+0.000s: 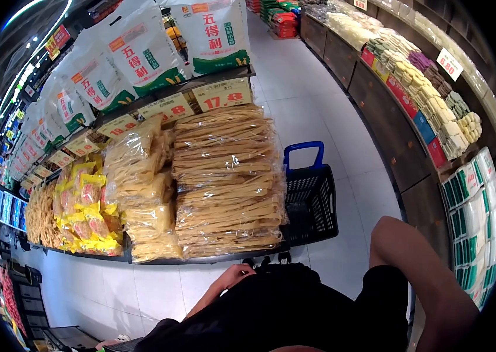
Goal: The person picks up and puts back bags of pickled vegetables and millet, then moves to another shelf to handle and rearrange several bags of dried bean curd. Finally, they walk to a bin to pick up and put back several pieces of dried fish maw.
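My left hand [237, 276] is held low in front of my black shirt [283, 305], by the front edge of a display shelf. Its fingers look curled in, and whatever they may hold is hidden. Only the bent right arm [397, 246] shows at the lower right; its hand is out of sight. Nearest to my left hand are clear plastic packs of dried tofu sticks [227, 182], stacked in rows. A black shopping basket [312, 199] with a blue handle [304, 157] stands beside that stack on the right.
White flour bags [213, 35] stand above price signs [221, 97] at the back. Yellow-wrapped packs [86, 205] lie further left. Across the tiled aisle [318, 111], dark cabinets [389, 123] carry bagged noodles [418, 82]. Green-and-white packs [474, 217] are at the far right.
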Motion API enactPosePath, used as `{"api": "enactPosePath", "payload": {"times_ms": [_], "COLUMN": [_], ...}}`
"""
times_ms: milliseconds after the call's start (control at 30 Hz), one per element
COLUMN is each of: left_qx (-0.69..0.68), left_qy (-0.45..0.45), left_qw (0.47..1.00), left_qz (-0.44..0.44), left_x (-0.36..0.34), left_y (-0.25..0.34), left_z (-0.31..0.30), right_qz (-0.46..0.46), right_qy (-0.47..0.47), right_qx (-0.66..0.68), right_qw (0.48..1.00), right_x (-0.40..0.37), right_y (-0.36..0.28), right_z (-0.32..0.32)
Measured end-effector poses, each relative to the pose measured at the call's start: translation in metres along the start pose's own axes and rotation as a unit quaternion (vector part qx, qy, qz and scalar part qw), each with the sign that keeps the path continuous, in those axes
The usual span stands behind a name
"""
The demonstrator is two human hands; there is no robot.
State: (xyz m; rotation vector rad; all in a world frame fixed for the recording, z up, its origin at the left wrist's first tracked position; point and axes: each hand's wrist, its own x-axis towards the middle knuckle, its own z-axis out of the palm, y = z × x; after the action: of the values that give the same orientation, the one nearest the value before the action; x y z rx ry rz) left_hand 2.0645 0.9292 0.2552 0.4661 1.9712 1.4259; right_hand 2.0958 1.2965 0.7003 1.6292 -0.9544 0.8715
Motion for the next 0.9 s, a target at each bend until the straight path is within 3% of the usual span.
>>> {"api": "enactPosePath", "payload": {"times_ms": [67, 133, 267, 333, 467, 533, 567, 633, 767, 833, 900], "left_qx": [-0.004, -0.009, 0.033, 0.032, 0.011, 0.019, 0.024, 0.029, 0.009, 0.012, 0.015], "left_qy": [0.005, 0.009, -0.004, -0.005, -0.004, -0.006, -0.008, -0.008, -0.009, -0.007, -0.011], "left_qw": [1.0, 1.0, 0.999, 0.999, 1.0, 1.0, 1.0, 0.999, 1.0, 1.0, 1.0], "left_qz": [0.003, 0.008, 0.023, 0.017, 0.012, 0.013, 0.014, 0.015, -0.019, -0.017, -0.014], "left_x": [0.0, -0.002, 0.0, -0.001, 0.0, -0.001, -0.001, -0.001, 0.0, -0.001, -0.002], "left_y": [-0.002, -0.005, -0.003, -0.003, -0.001, 0.0, 0.001, 0.002, 0.004, 0.003, 0.003], "left_z": [0.002, 0.001, 0.001, 0.001, 0.002, 0.003, 0.003, 0.003, 0.005, 0.005, 0.004], "right_qz": [-0.012, -0.045, -0.136, -0.024, -0.011, 0.063, 0.064, -0.035, -0.037, -0.068, -0.074], "right_qy": [0.004, 0.031, 0.098, 0.035, 0.034, -0.058, -0.059, 0.048, 0.045, 0.115, 0.112], "right_qx": [-0.04, -0.176, -0.148, -0.063, 0.027, 0.146, 0.146, -0.063, -0.093, 0.0, -0.022], "right_qw": [0.999, 0.983, 0.975, 0.997, 0.999, 0.986, 0.985, 0.996, 0.994, 0.991, 0.991], "right_x": [0.0, 0.001, 0.004, 0.0, 0.004, 0.005, 0.006, 0.004, -0.002, -0.002, -0.002], "right_y": [-0.003, -0.01, -0.011, -0.007, -0.019, -0.022, -0.018, -0.012, -0.003, -0.002, 0.0], "right_z": [-0.001, 0.0, 0.005, 0.001, -0.015, -0.026, -0.021, -0.006, 0.004, 0.006, 0.005]}}
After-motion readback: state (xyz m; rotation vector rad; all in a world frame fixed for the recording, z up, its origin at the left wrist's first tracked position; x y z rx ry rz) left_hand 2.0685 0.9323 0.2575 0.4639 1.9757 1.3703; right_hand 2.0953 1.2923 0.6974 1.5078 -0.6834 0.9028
